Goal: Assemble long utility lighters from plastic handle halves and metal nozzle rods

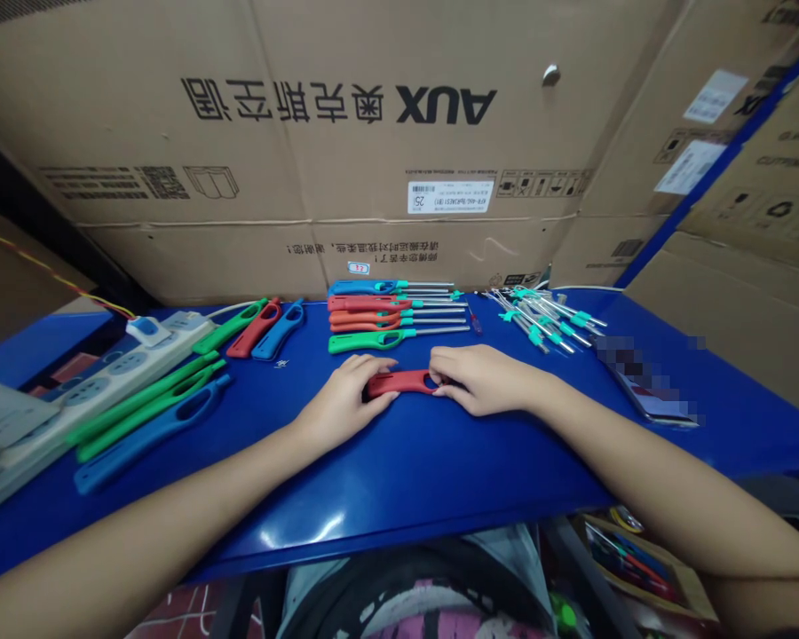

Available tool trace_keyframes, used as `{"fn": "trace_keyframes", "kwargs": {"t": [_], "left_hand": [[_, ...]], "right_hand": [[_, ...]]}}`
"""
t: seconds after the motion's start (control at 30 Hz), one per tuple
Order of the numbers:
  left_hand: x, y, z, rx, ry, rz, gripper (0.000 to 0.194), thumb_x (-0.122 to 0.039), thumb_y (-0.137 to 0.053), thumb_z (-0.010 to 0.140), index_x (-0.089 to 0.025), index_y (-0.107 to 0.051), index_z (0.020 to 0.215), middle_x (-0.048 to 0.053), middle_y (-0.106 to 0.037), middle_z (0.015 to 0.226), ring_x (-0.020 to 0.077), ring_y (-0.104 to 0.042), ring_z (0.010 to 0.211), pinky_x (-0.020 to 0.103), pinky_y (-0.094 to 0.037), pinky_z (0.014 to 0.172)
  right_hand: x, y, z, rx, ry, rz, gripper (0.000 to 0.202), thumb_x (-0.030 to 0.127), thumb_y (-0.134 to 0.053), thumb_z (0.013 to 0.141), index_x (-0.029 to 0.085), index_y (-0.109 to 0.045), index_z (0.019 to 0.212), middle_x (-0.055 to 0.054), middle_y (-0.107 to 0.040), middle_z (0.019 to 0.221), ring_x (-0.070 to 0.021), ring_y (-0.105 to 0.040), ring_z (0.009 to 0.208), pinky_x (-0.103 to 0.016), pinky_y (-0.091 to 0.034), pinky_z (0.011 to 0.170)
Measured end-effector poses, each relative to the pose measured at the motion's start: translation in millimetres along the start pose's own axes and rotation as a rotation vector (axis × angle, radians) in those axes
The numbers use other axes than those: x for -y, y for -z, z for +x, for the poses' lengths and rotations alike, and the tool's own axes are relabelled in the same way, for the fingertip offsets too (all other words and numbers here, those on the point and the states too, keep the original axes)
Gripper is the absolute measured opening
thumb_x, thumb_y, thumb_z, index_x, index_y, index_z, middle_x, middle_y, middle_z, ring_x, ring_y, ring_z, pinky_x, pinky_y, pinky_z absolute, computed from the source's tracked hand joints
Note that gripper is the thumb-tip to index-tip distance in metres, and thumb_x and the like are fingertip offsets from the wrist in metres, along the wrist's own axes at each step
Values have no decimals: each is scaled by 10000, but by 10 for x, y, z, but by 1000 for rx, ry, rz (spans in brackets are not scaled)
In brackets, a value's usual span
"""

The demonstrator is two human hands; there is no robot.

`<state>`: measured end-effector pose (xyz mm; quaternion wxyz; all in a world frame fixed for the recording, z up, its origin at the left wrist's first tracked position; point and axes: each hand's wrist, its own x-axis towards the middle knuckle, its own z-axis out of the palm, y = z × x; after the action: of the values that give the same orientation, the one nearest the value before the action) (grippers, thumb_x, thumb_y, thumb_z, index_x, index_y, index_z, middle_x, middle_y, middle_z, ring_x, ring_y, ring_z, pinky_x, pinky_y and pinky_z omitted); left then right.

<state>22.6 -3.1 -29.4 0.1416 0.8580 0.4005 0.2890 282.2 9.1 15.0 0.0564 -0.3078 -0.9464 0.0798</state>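
A red lighter handle (401, 382) lies level between my two hands, just above or on the blue table. My left hand (346, 390) is closed around its solid end. At the end with the trigger hole, my right hand (472, 377) pinches it; whether a small part is also between those fingertips is hidden. Beyond my hands lies a row of long-nosed lighters with metal tubes, among them a green lighter (366, 341) and a blue lighter (363, 287). To the right is a pile of metal lighter tubes (549, 319) with teal ends.
Loose handles, such as a blue handle (153, 435) and a green handle (230, 327), lie at the left beside a white power strip (113, 373). A phone (645, 386) lies at the right, a small screwdriver (475, 323) near the tubes. Cardboard (346, 169) walls the back.
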Motion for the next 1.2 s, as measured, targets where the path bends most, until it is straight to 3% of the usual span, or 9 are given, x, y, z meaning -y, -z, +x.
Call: {"fn": "trace_keyframes", "kwargs": {"t": [0.4,0.6,0.7,0.83,0.97,1.1,1.2], "left_hand": [[7,-7,-7,-21,-9,13,342,-261,-653,897,-177,-628,1227,99,-682,1152,268,-619,1101,437,-520,981],[59,-6,-9,-66,49,-21,468,-306,-705,862,-186,-595,1301,100,-691,1213,271,-645,1109,434,-525,974],[95,15,7,-94,67,-27,420,-313,-702,856,-189,-627,1250,91,-707,1190,268,-643,1092,431,-525,964],[164,27,39,-113,118,-73,382,-276,-719,822,-202,-658,1192,61,-738,1059,246,-653,996,415,-537,911],[189,19,53,-123,174,-134,430,-407,-777,789,-215,-669,1158,55,-735,1047,238,-668,950,403,-547,877],[88,69,45,-134,74,-43,347,-448,-682,882,-217,-674,1140,71,-715,1122,260,-631,1087,446,-495,987],[-43,123,18,-93,-14,17,268,-447,-624,930,-227,-701,1062,69,-699,1118,260,-608,1106,458,-478,1003]], "right_hand": [[-71,-22,-3,-47,-40,235,87,263,-536,959,183,-542,927,-41,-616,908,-155,-539,758,-277,-407,685],[-154,-43,18,-252,-98,241,125,259,-487,980,179,-558,916,-55,-634,908,-166,-558,801,-298,-427,737],[-222,-36,5,-329,-121,245,158,252,-483,976,172,-581,882,-55,-635,865,-158,-556,762,-291,-426,721],[-248,-41,-20,-199,-81,349,192,285,-528,956,167,-608,827,-20,-617,731,-123,-512,631,-249,-390,613],[-177,-103,4,-89,-71,243,325,380,-627,913,179,-522,681,12,-557,669,-96,-444,573,-232,-306,550],[-183,-65,23,-159,-153,69,442,484,-573,940,186,-474,628,-7,-589,697,-114,-477,601,-248,-293,568],[-337,92,-36,-279,-412,-64,295,393,-452,996,208,-625,845,-52,-670,784,-183,-577,696,-275,-348,632]]}}
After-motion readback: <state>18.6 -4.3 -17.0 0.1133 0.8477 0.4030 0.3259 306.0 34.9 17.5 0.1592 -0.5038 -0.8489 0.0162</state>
